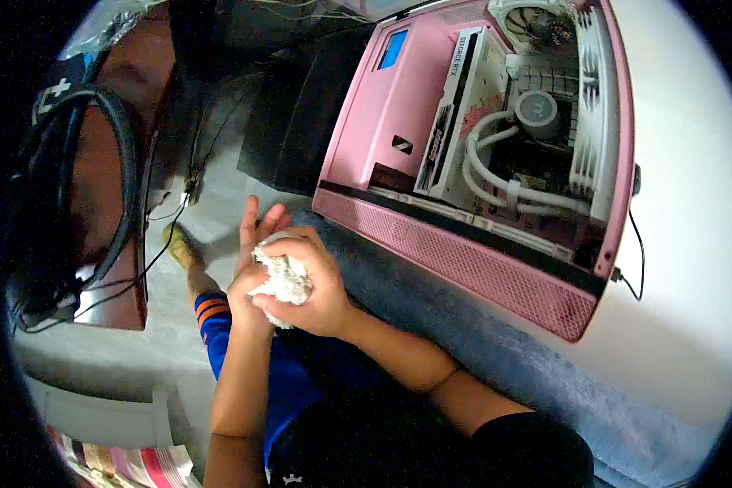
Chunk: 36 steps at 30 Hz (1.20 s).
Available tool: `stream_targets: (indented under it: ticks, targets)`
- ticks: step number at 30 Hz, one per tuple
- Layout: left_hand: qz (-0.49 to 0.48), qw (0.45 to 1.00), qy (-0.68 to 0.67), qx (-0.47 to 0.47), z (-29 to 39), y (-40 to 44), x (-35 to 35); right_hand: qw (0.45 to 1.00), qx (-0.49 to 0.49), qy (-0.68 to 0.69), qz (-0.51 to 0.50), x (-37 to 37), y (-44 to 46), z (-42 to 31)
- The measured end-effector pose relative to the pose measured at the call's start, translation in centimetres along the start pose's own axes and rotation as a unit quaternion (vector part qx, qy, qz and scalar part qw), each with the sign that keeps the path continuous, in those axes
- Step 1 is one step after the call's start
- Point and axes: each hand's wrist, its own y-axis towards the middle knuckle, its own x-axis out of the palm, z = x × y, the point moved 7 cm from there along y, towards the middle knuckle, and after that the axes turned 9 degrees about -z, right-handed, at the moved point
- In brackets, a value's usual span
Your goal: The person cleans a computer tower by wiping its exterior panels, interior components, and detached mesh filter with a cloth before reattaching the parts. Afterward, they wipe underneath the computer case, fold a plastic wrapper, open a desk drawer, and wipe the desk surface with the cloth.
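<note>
A crumpled white cloth (286, 276) with a fluffy surface is bunched between my two hands, in front of my legs. My right hand (324, 285) is closed round it, with the thumb and fingers curled over its sides. My left hand (248, 268) has the cloth against its palm, and some of its fingers stretch out past the bundle. The left palm is mostly hidden by the cloth and the right hand. Beyond my hands, apart from them, a pink computer case (455, 252) shows its inner parts.
The case holds a graphics card (447, 114), white tubes (473, 159) and fans. Below it runs a blue-grey plush surface (480, 317). At left, a black cable (130, 154) loops over a dark red table (126, 293). A striped cloth (150, 465) lies at lower left.
</note>
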Motion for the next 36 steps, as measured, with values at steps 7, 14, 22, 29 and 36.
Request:
stream_targets:
  ticks: [7, 14, 22, 29, 36]
  targets:
    - [0.024, 0.894, 0.425, 0.138, 3.7, 2.2, 3.0, 0.939, 0.256, 0.194, 0.125, -2.0, -2.9, 6.8]
    - [-0.008, 0.752, 0.641, 0.150, 3.1, 1.3, 6.1, 0.927, 0.265, 0.170, 0.201, -1.3, -4.7, 8.5]
    - [-0.017, 0.665, 0.730, 0.155, 2.5, 2.4, 7.9, 0.942, 0.262, 0.142, 0.157, 0.9, -5.0, 9.7]
    - [-0.181, 0.617, 0.735, 0.213, -0.3, 7.8, 16.6, 0.951, 0.248, 0.144, 0.118, 1.9, -7.7, 12.3]
    - [-0.268, 0.610, 0.703, 0.249, -4.7, 13.3, 19.9, 0.930, 0.294, 0.180, 0.131, 0.8, -9.3, 11.8]
